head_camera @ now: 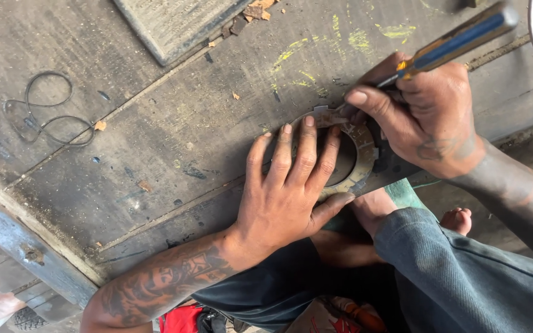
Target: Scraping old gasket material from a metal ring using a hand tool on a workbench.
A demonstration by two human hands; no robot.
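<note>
A flat metal ring [361,148] with a notched outer edge lies on the dirty grey slab [174,142]. My left hand [288,191] presses flat on the ring's near side, fingers spread across its hole. My right hand [424,117] grips a screwdriver [458,40] with a blue and yellow handle, its tip down at the ring's far edge under my thumb. The blade's end is hidden by my fingers.
A loop of thin black wire [47,114] lies on the slab at the left. A grey board [174,21] sits at the top. Small wood chips [257,11] are scattered nearby. My bare foot [374,206] and trousered knee [464,277] are just below the ring.
</note>
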